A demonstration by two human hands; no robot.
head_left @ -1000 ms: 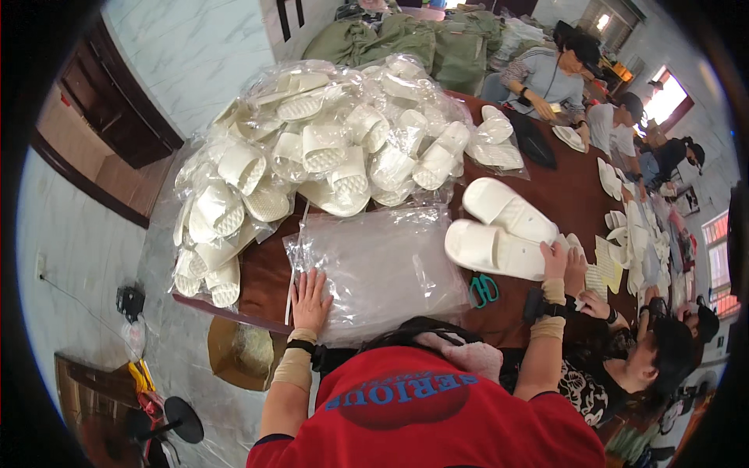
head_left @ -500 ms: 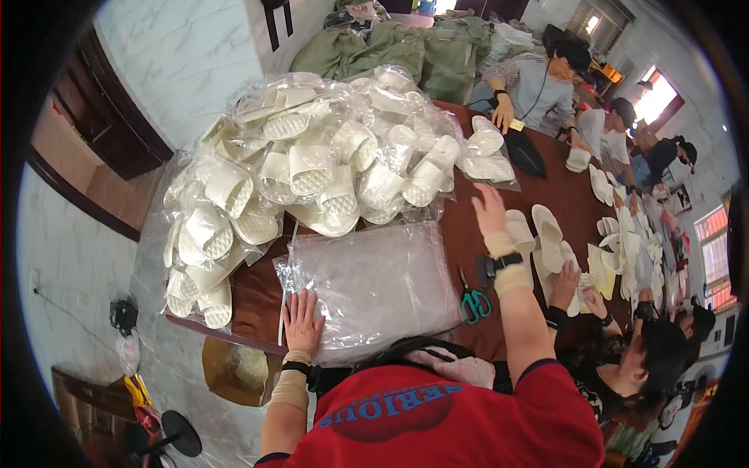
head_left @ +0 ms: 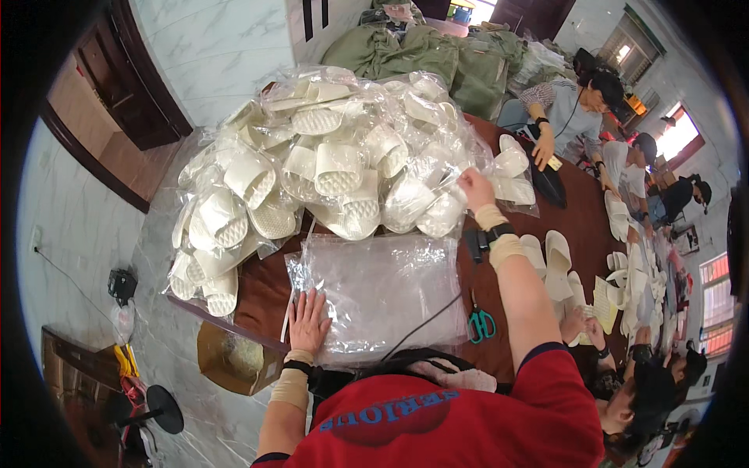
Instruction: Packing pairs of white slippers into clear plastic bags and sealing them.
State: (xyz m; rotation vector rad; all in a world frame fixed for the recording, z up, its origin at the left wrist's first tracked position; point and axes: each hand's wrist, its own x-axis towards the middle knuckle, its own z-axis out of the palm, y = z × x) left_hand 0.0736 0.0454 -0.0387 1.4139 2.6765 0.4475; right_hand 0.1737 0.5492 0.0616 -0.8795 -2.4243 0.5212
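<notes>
One left hand [head_left: 309,323], spread wide, rests on one stack of clear bags [head_left: 394,285]; one right hand [head_left: 476,190] pinches one bagged slipper pair [head_left: 439,214] on the counter [head_left: 581,207]; one pair of scissors [head_left: 477,319] lies near.

We note that our right hand [head_left: 476,189] has left the loose white slippers [head_left: 558,265] for the right edge of the bagged pile [head_left: 335,168]; its fingers, previously spread, are now gathered on a clear bag [head_left: 438,204]. Bagged slippers there have shifted toward us. The loose pair has moved rightward, toes turned away. A black cord [head_left: 421,323] now crosses the plastic sheets [head_left: 367,285].
</notes>
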